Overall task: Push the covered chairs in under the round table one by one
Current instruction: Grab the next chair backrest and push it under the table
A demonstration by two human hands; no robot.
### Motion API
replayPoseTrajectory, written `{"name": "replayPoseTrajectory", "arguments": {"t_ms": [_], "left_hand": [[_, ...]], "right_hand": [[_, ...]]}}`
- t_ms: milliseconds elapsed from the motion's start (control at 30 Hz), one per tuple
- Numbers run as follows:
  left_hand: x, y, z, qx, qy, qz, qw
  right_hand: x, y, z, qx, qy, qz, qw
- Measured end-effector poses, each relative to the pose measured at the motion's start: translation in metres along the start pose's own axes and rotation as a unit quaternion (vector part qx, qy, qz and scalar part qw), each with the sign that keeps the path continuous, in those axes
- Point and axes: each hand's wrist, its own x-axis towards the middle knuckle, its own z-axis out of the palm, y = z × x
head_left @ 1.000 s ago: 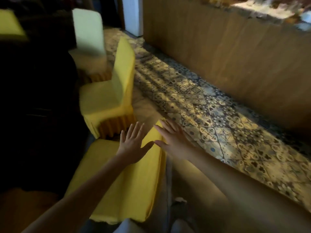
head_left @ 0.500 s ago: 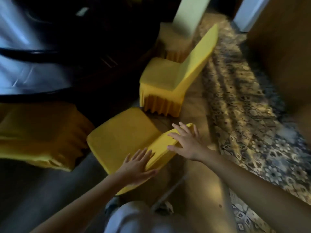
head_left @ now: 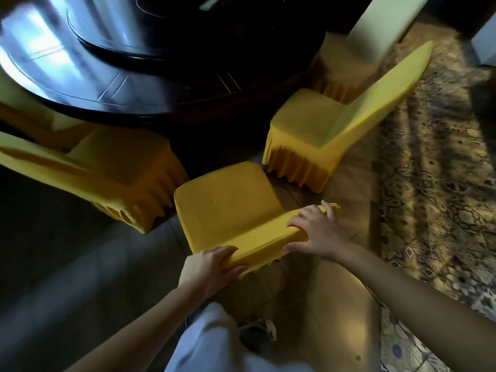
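A chair in a yellow cover [head_left: 228, 208] stands right in front of me, its seat facing the dark round table [head_left: 128, 84]. My left hand [head_left: 209, 267] grips the left end of its backrest top. My right hand [head_left: 316, 232] grips the right end of the same top edge. The seat's front edge sits a little short of the table's rim. A second yellow covered chair [head_left: 322, 130] stands to the right, angled toward the table. A third yellow covered chair [head_left: 107, 170] is at the left, partly under the table.
A pale covered chair [head_left: 375, 30] stands at the far right of the table. A dark turntable [head_left: 150, 25] sits on the tabletop. Patterned carpet [head_left: 434, 162] runs along the right; bare floor lies at the left. My legs and a shoe [head_left: 257, 334] are below.
My view swung left and down onto the table. Both hands went from flat on the backrest to closing over its top edge.
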Motion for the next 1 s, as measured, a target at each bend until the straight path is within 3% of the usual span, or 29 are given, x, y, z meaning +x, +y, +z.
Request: {"name": "replayPoseTrajectory", "arguments": {"t_ms": [167, 267, 500, 1000], "left_hand": [[0.005, -0.016, 0.010, 0.028, 0.073, 0.097, 0.992], [0.018, -0.025, 0.003, 0.062, 0.095, 0.113, 0.987], [0.065, -0.048, -0.017, 0.067, 0.070, 0.032, 0.995], [0.191, -0.084, -0.053, 0.092, 0.122, 0.011, 0.988]], "right_hand": [[0.006, 0.002, 0.002, 0.017, 0.012, -0.017, 1.000], [0.018, 0.001, 0.002, 0.022, 0.034, -0.021, 0.999], [0.060, 0.001, -0.007, 0.013, 0.067, -0.011, 0.998], [0.180, 0.039, -0.050, 0.025, 0.037, 0.008, 0.999]]}}
